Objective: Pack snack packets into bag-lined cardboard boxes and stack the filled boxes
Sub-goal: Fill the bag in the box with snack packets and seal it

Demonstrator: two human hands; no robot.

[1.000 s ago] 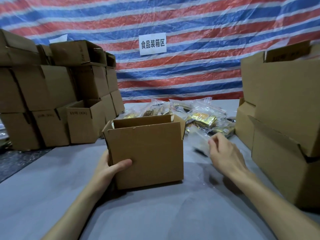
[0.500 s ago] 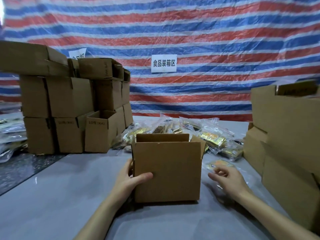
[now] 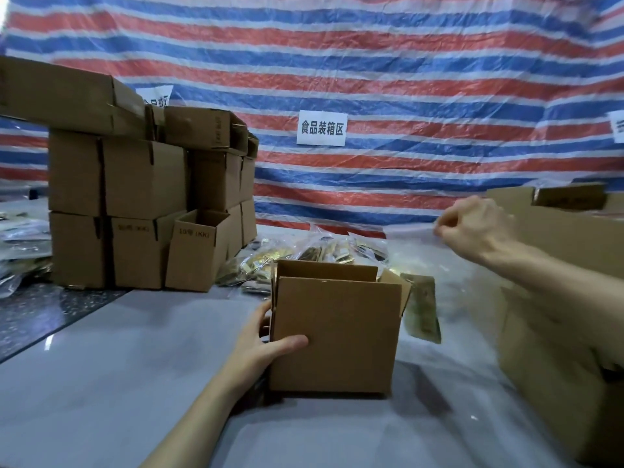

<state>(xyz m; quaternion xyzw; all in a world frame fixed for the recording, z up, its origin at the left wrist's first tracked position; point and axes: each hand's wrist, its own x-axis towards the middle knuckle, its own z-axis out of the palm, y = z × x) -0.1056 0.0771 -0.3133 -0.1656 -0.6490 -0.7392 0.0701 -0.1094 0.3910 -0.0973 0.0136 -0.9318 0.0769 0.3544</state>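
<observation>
Head camera: the left hand [image 3: 260,346] grips the near left corner of the open cardboard box [image 3: 337,336] on the grey table [image 3: 101,383], thumb across its front. The right hand [image 3: 476,228] is held high, fingers pinching the top edge of a clear bag [image 3: 449,265], and a snack packet [image 3: 422,309] hangs inside it, just right of the box. More packets [image 3: 304,255] lie heaped behind the box.

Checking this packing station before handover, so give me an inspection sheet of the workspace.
Surface: grey table, glossy, with a dark speckled strip at its left.
Job's things: open box upright, no liner visible; clear bag raised beside it; snack packets heaped behind.
Clutter: more packets at far left.
Hands: left hand grips the box's left corner; right hand pinches the bag's top edge.
Cables: nothing seen.
Surroundings: box stack left, larger boxes right, striped tarp with a white sign.
</observation>
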